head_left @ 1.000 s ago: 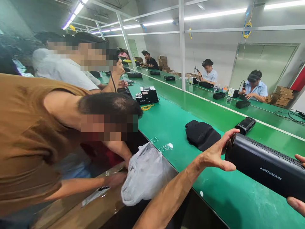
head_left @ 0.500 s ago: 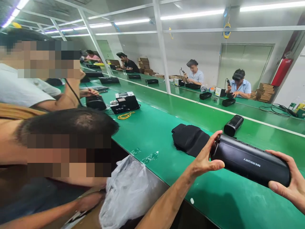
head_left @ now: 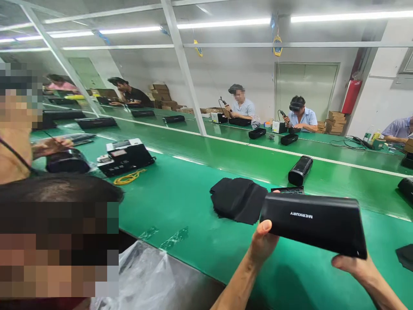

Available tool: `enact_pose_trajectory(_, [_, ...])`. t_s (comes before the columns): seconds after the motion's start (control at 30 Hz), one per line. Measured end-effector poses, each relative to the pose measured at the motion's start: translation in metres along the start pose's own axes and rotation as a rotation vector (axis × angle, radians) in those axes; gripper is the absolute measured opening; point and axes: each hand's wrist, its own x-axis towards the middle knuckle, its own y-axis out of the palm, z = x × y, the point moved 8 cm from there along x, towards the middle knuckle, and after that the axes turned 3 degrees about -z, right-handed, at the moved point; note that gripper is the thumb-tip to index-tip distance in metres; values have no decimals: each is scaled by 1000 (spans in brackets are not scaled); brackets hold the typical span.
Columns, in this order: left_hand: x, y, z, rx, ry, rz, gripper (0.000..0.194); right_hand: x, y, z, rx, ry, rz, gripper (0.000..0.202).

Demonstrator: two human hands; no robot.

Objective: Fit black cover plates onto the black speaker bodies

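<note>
I hold a long black speaker [head_left: 314, 224], printed MERKURY upside down, above the green belt [head_left: 193, 202]. My left hand [head_left: 262, 246] grips its left end from below, thumb against the end face. My right hand [head_left: 353, 265] supports the right end from underneath. A stack of black cloth pieces [head_left: 237, 199] lies on the belt just left of the speaker. Behind the speaker a flat black part [head_left: 288, 190] shows only its edge, and another black speaker [head_left: 300, 170] lies farther back.
A person bends close at the lower left beside a clear plastic bag [head_left: 145, 280]. A black box unit [head_left: 125, 156] and a yellow cable [head_left: 129, 177] sit on the belt at left. Other workers sit at the far line with speakers, tools and cardboard boxes [head_left: 335, 121].
The view has swung right and the speaker has come nearer and levelled out. My left hand slipped from around its end to under it; my right hand now holds from below.
</note>
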Motion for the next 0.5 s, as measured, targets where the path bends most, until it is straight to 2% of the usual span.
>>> enact_pose_trajectory(0.07, [-3,5,19,35,-169,33,122,-2,3,11,-248,-161,-75,96])
enact_pose_trajectory(0.13, [-8,4,17,225,-206,-20,124,0,7,41,-477,-411,-139,83])
enact_pose_trajectory(0.2, [-14,11,-8,473,-62,-55,120,7,15,67,-579,-539,-107,89])
enact_pose_trajectory(0.27, [-23,38,-34,671,125,30,117,13,31,88,-697,-638,5,91])
enact_pose_trajectory(0.33, [-30,66,-43,886,224,149,118,11,51,102,-870,-780,92,90])
enact_pose_trajectory(0.37, [-31,75,-45,959,273,163,114,10,58,105,-941,-830,125,94])
enact_pose_trajectory(0.43, [-30,80,-45,989,345,148,106,8,63,102,-994,-837,214,101])
enact_pose_trajectory(0.5, [-29,69,-44,910,360,99,99,8,52,91,-976,-764,303,103])
